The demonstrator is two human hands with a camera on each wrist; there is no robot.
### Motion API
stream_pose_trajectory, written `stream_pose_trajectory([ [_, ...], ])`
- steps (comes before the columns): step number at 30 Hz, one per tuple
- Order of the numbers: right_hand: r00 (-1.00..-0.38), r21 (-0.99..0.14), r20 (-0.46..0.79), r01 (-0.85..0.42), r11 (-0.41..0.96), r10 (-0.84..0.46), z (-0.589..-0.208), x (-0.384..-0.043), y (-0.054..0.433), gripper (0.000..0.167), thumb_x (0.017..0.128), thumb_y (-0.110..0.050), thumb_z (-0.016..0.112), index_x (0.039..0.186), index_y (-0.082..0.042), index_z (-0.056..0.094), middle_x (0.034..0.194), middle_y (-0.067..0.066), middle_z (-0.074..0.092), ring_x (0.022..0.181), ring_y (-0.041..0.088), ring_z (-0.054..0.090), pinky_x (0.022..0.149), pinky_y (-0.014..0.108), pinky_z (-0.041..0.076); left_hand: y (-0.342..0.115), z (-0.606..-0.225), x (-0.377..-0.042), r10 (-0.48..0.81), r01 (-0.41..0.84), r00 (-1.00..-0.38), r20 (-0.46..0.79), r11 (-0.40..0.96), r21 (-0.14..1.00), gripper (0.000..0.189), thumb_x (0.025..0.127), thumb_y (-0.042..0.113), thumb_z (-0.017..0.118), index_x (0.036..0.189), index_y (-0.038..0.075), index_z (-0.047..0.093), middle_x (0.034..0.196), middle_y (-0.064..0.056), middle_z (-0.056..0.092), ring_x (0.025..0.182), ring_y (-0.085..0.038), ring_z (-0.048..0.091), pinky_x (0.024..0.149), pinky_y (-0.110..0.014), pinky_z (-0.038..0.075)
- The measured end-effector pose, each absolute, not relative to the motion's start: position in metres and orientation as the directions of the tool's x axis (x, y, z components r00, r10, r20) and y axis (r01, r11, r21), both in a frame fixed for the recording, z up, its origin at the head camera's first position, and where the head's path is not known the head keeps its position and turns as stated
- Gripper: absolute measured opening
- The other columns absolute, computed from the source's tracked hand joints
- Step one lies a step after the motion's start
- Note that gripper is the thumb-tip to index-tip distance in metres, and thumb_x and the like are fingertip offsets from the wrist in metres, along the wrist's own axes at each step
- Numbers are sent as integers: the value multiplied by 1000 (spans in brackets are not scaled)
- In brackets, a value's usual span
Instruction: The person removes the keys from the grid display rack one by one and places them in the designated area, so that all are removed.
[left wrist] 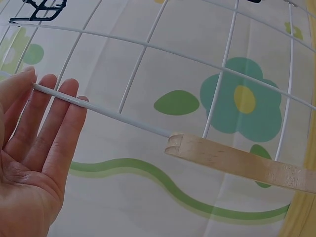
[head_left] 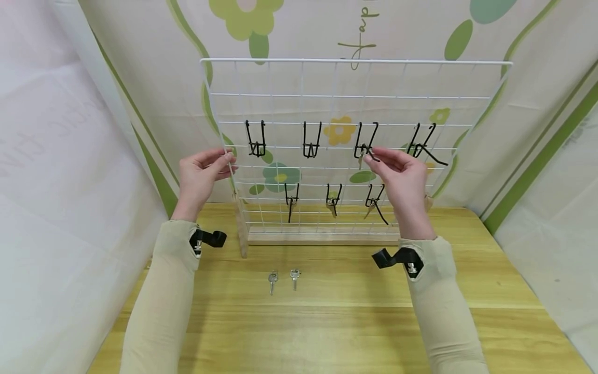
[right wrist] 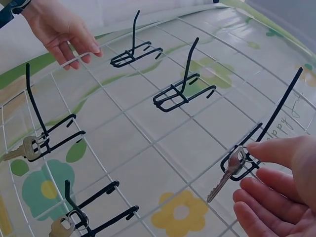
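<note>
Yellow wood-grain worktop (head_left: 327, 332) bears white wire rack (head_left: 356, 61) before flower-printed backdrop (head_left: 303, 31), left hand (head_left: 198, 171) pinching the rack's side, right hand (head_left: 404, 174) loosely curled, touching a key (right wrist: 232, 167) at a black hook (right wrist: 281, 103), grip unclear.

A small screened-in booth: a flower-printed backdrop (head_left: 303, 31) at 12 o'clock, a pale sheet (head_left: 60, 171) at 9 and another sheet (head_left: 551, 228) at 3 enclose a wood-grain worktop (head_left: 327, 332). The building's kind cannot be told.
</note>
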State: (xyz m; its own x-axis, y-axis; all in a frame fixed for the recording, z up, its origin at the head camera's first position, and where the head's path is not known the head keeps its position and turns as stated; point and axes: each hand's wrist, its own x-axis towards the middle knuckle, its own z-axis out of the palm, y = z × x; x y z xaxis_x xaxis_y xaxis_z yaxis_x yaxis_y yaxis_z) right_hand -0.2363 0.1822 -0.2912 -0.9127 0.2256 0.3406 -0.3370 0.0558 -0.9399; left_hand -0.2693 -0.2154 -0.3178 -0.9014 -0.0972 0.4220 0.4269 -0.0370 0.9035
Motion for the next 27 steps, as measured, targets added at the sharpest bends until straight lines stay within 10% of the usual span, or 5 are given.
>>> stream_pose_trajectory([
  [27, -860, -909, 411, -409, 72, 302, -287, -244, 163, 36, 74, -22, 94, 103, -6, 79, 99, 9, 74, 91, 21, 69, 75, 22, 57, -215, -319, -268, -104, 412, -907, 408, -25, 911, 36, 92, 16, 78, 116, -10, 71, 101, -12, 76, 82, -22, 76, 76, -31, 63],
])
